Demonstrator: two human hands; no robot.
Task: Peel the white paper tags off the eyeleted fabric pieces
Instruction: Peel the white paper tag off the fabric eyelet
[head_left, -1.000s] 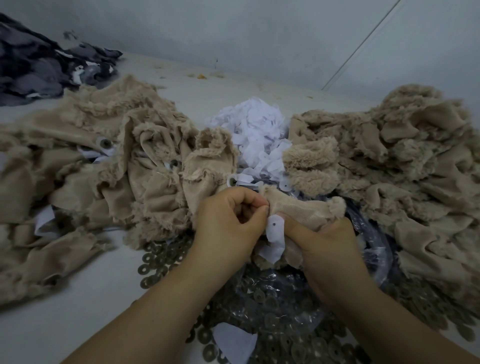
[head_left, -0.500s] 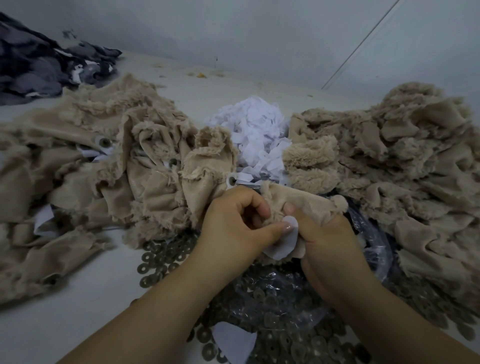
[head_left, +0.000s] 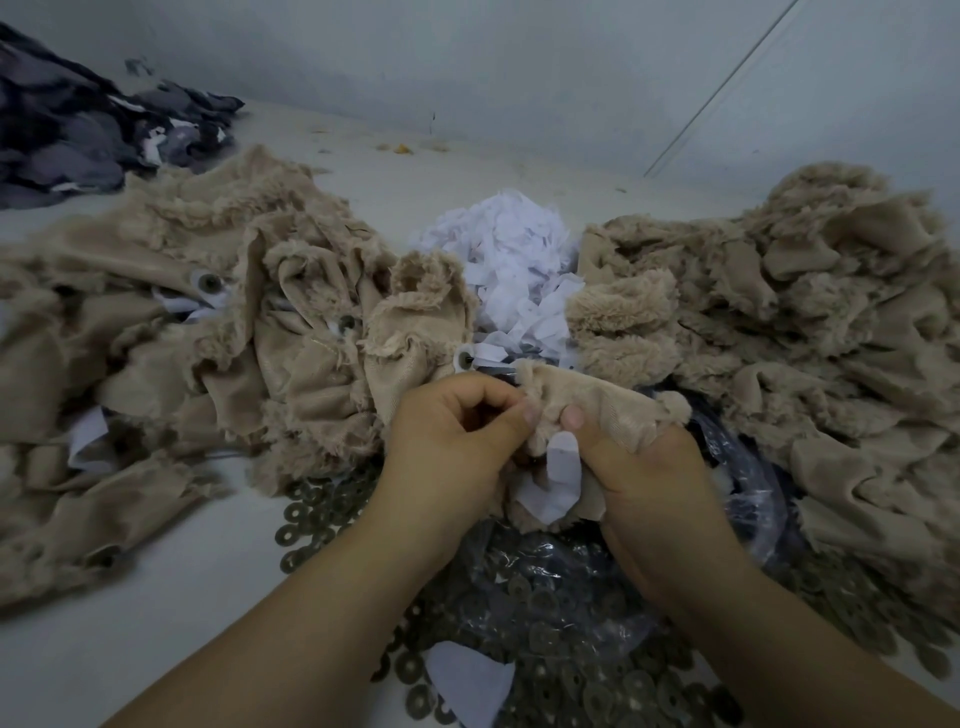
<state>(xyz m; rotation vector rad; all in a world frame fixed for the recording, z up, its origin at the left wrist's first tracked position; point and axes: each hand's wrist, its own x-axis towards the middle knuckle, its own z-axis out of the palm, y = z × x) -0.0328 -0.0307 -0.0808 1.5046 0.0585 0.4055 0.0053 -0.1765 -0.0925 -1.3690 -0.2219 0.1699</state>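
Both hands hold one beige plush fabric piece (head_left: 597, 402) at the centre of the head view. My left hand (head_left: 457, 431) pinches its top left edge between thumb and fingers. My right hand (head_left: 639, 467) grips its right side, thumb tip pressing the cloth. A white paper tag (head_left: 558, 478) hangs from the piece's underside between the two hands. A heap of beige pieces (head_left: 218, 332) with eyelets and white tags lies on the left. Another beige heap (head_left: 789, 322) lies on the right.
A mound of peeled white paper tags (head_left: 511, 265) sits behind my hands. Several loose metal eyelet rings (head_left: 317, 514) and a clear plastic bag (head_left: 561, 587) of them lie below the hands. A dark grey fabric pile (head_left: 78, 124) is at the far left, by the wall.
The white tag went from hanging, to pressed under my left thumb, to hanging free again. My left hand has moved up to pinch the fabric's top edge.
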